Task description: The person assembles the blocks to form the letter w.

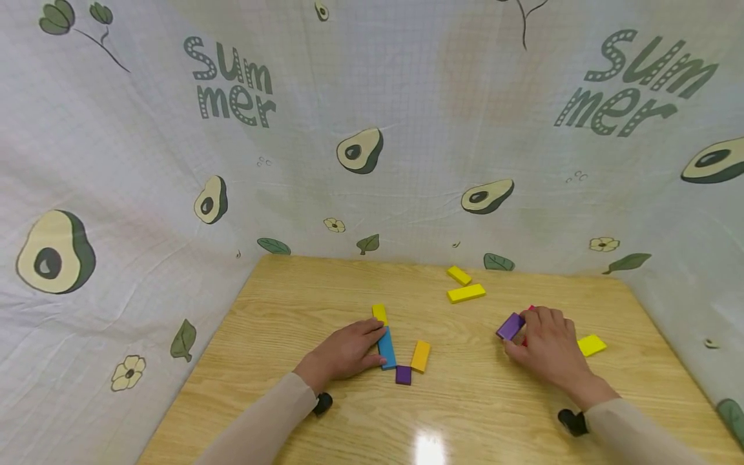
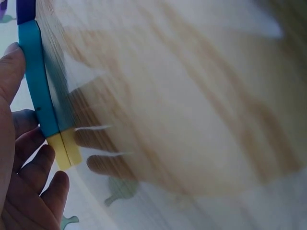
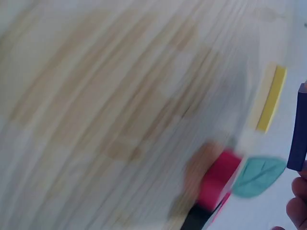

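Observation:
My left hand (image 1: 347,349) rests on the table beside a blue block (image 1: 386,349), thumb and fingertips at its side. A yellow block (image 1: 379,314) joins the blue one's far end; fingertips lie close to it in the left wrist view. Against the near end sits a small purple block (image 1: 403,375), with an orange block (image 1: 421,356) angled off it. Between thumb and fingers my right hand (image 1: 549,345) pinches a longer purple block (image 1: 511,326), raised off the table in the right wrist view. A red block (image 3: 219,178) lies by this hand, mostly covered in the head view.
Two yellow blocks, one short (image 1: 459,275) and one longer (image 1: 466,293), lie toward the back of the wooden table (image 1: 465,413). Another yellow block (image 1: 591,345) is right of my right hand. A printed cloth (image 1: 418,84) hangs around the back and sides.

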A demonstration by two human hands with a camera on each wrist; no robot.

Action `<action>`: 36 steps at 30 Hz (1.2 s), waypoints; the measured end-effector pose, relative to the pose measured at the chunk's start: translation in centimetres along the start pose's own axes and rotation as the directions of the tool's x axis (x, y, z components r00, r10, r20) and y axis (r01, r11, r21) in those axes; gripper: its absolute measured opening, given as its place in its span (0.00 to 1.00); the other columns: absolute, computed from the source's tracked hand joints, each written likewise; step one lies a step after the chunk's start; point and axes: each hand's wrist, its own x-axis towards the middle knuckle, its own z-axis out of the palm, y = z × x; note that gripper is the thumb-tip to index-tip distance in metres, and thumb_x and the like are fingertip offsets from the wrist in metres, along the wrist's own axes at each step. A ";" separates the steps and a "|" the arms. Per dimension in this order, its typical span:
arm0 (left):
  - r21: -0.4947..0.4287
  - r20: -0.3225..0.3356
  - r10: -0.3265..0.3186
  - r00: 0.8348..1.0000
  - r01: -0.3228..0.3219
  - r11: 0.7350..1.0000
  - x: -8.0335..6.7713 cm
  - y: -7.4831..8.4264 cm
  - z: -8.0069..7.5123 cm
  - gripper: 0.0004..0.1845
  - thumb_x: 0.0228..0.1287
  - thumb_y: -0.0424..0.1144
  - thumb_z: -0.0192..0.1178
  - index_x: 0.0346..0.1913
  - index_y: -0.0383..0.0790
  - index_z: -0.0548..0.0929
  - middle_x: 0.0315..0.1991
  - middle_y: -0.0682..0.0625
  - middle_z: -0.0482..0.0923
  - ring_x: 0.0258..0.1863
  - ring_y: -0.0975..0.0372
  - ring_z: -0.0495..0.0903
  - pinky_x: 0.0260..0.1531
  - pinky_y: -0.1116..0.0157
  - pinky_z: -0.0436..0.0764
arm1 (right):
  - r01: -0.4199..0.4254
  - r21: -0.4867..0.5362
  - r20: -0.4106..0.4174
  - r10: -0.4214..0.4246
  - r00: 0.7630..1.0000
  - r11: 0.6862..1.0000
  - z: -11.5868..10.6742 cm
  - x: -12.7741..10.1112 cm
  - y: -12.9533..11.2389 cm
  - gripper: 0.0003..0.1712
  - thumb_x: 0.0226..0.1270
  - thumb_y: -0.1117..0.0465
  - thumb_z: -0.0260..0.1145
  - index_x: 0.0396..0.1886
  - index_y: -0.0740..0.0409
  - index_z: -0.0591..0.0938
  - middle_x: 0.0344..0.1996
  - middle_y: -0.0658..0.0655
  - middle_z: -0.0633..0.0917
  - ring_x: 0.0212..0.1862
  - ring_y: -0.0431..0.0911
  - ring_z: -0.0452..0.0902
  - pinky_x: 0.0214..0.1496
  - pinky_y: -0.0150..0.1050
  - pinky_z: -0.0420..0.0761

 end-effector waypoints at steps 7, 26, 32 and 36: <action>-0.005 0.000 -0.004 1.000 0.004 1.000 0.1 -0.1 0.1 0.38 0.80 0.62 0.52 0.81 0.41 0.67 0.81 0.48 0.64 0.79 0.55 0.67 0.78 0.57 0.69 | 0.071 0.057 0.055 -0.074 0.996 0.996 1.1 2.2 -3.9 0.35 0.57 0.47 0.78 0.52 0.70 0.79 0.49 0.68 0.79 0.54 0.66 0.72 0.52 0.63 0.74; 0.005 0.000 0.000 1.000 0.000 1.000 0.2 -0.1 -0.2 0.38 0.81 0.62 0.51 0.81 0.41 0.67 0.81 0.47 0.64 0.79 0.55 0.66 0.78 0.58 0.69 | 0.169 0.137 0.234 -0.197 0.952 0.976 5.2 6.1 -8.8 0.33 0.67 0.45 0.74 0.58 0.67 0.81 0.54 0.64 0.80 0.56 0.59 0.71 0.57 0.57 0.76; 0.012 -0.002 -0.003 1.000 0.003 1.000 0.4 -0.2 0.0 0.39 0.80 0.63 0.51 0.81 0.41 0.67 0.81 0.49 0.65 0.79 0.56 0.66 0.78 0.59 0.69 | 0.175 0.147 0.250 -0.207 0.946 0.974 5.7 6.2 -9.0 0.32 0.67 0.46 0.73 0.58 0.67 0.81 0.55 0.63 0.80 0.57 0.59 0.71 0.57 0.57 0.76; 0.009 0.001 -0.004 1.000 0.004 1.000 0.4 -0.2 0.1 0.39 0.80 0.63 0.51 0.81 0.41 0.66 0.81 0.49 0.64 0.79 0.56 0.66 0.79 0.59 0.68 | 0.172 0.145 0.261 -0.205 0.943 0.974 6.0 6.2 -9.0 0.33 0.68 0.45 0.73 0.60 0.67 0.81 0.56 0.64 0.80 0.57 0.59 0.71 0.58 0.57 0.76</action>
